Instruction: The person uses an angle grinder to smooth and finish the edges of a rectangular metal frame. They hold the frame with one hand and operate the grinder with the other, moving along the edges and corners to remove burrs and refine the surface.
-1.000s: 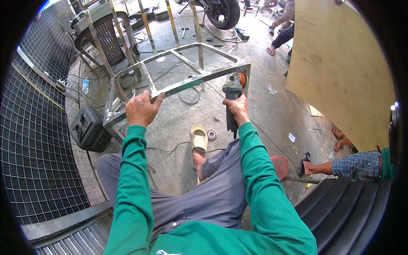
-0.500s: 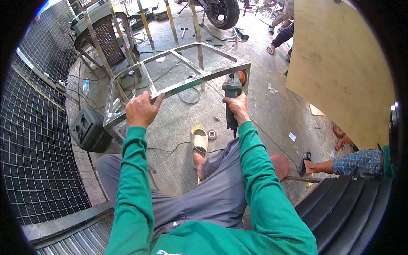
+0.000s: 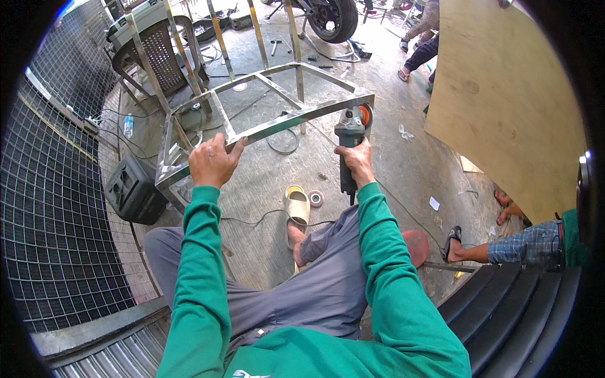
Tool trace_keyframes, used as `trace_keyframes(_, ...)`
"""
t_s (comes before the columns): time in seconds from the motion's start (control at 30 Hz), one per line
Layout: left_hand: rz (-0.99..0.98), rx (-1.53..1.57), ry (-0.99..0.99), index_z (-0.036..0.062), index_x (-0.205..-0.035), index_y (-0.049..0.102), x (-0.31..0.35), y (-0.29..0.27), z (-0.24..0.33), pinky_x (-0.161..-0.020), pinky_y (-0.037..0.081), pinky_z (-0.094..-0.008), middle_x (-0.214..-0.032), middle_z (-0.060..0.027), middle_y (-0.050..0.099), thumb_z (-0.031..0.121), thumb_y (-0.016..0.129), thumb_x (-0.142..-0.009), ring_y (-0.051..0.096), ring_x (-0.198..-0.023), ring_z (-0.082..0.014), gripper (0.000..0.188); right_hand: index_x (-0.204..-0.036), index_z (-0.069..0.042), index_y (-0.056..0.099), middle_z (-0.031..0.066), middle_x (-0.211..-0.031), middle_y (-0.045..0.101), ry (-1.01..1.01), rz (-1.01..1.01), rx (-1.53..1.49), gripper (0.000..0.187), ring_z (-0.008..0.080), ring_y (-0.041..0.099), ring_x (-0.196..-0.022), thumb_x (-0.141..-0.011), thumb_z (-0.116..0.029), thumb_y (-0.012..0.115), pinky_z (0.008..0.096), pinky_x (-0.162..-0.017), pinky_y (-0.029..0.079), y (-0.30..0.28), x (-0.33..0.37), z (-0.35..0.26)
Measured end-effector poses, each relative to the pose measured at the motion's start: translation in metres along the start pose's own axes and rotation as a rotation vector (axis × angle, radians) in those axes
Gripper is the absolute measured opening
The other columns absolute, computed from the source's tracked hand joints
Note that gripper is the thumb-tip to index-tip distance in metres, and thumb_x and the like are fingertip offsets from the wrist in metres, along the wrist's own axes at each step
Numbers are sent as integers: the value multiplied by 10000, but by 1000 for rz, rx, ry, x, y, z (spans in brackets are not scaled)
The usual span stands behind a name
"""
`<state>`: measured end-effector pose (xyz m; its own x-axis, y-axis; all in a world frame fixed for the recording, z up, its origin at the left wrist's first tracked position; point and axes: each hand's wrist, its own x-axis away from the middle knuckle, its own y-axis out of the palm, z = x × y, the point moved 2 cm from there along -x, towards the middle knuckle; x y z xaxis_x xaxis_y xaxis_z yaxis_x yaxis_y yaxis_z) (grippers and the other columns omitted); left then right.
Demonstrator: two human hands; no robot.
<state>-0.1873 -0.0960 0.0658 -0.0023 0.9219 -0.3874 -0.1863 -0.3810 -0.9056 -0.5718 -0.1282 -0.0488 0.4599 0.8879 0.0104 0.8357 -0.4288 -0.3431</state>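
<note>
A welded metal frame of square tubing stands before me, with several upright bars rising at its far side. My left hand is wrapped over its near bar, left of the middle, thumb along the top. In my right hand is an angle grinder, held by its dark body with the head pointing away. The grinder's orange disc lies at the right end corner of the frame; whether it touches the metal I cannot tell. A cord trails from the tool's lower end.
Black wire mesh walls the left side, with a black case beside it. A plywood sheet fills the right, near another person's leg. A tape roll lies by my sandal. Behind are a plastic chair and motorcycle wheel.
My right hand and the grinder have shifted slightly right in the picture, along with the frame and surroundings. My left hand keeps its grip on the bar.
</note>
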Motion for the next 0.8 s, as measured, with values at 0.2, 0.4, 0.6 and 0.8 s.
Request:
trace_keyframes(0.2,-3,3,-3,81,-784,650,-1,1,-1,-653,545,-486,-726,-145,713,700,613,-964,716,-701,-348,647,-1219,16,640,149,-1105,747,38,0,-18,691,285,721,-1005,-597,-137,900,381,-940,558,-4,3,-1)
trace_keyframes(0.4,-15,10,-12,81,-792,659,-2,2,-2,-650,546,-483,-712,-139,710,700,619,-962,716,-685,-336,643,-1163,40,650,97,-995,720,-49,52,-60,610,202,681,-826,-619,-54,909,357,-753,576,-2,7,-8)
trace_keyframes(0.6,3,12,4,83,-791,652,-3,3,-3,-648,546,-490,-722,-149,715,695,623,-958,720,-696,-349,635,-1200,-11,637,91,-1004,713,9,22,-165,623,222,684,-876,-628,-66,879,367,-813,563,-1,18,-13)
trace_keyframes(0.8,2,-30,-3,85,-799,652,-3,2,-2,-655,548,-499,-739,-153,722,693,618,-958,725,-717,-362,630,-1103,7,577,99,-887,652,220,-4,-362,483,211,649,-655,-706,-12,850,396,-556,575,-9,51,-26)
